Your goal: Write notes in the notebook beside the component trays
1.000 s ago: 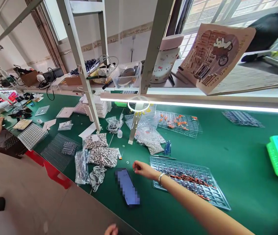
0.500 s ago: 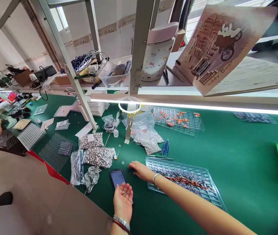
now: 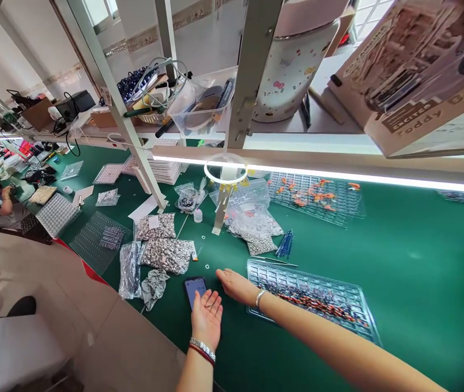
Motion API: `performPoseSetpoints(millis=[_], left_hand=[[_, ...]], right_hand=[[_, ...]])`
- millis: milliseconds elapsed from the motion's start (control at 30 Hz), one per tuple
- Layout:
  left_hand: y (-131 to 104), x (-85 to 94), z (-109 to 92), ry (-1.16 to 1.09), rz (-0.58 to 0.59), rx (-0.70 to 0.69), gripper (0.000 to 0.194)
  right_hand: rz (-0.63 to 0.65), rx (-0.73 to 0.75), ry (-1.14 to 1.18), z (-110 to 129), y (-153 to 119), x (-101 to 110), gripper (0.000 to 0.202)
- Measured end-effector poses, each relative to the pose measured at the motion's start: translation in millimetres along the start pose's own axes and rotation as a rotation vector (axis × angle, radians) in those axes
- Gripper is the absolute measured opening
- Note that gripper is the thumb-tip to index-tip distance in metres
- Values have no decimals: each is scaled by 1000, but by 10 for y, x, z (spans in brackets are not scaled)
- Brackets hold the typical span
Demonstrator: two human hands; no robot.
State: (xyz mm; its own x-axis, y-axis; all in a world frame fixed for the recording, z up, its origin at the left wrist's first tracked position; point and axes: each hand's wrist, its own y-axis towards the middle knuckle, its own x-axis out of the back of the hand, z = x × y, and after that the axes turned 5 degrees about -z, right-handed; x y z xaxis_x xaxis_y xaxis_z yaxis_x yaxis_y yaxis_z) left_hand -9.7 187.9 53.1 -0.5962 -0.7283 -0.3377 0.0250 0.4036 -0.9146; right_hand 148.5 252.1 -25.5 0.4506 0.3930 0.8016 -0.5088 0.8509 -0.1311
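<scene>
Where a second ago only fingertips showed, the left hand (image 3: 206, 321) now hovers palm-up, fingers spread, seemingly empty, over the dark smartphone (image 3: 193, 288); the right hand (image 3: 234, 284) stays flat, open, beside the clear plastic grid tray (image 3: 309, 294).

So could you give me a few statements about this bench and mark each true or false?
1. The left hand is palm up over the phone. True.
2. The right hand grips a blue pen. False: it holds nothing I can see, resting by the tray.
3. The table is green. True.
4. The tray is bare. False: small dark and reddish parts lie in it.
5. Bags of parts lie left of the phone. True.
</scene>
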Motion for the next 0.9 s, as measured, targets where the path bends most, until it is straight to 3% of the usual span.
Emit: performPoseSetpoints(millis=[133,333,467,600,900], left_hand=[[140,-119,116,54,-35,28,38],[334,-271,283,44,-69,-3,22],[360,-250,295,58,-102,-17,20],[330,-180,281,68,-118,-30,20],[269,-143,273,65,-128,-20,21]], right_hand=[[-8,-24,91,35,-92,66,19],[-9,-59,155,60,-198,190,17],[-49,-130,86,-65,-146,252,18],[-10,-100,17,-156,-101,243,19],[34,-54,-89,-101,-107,85,18]])
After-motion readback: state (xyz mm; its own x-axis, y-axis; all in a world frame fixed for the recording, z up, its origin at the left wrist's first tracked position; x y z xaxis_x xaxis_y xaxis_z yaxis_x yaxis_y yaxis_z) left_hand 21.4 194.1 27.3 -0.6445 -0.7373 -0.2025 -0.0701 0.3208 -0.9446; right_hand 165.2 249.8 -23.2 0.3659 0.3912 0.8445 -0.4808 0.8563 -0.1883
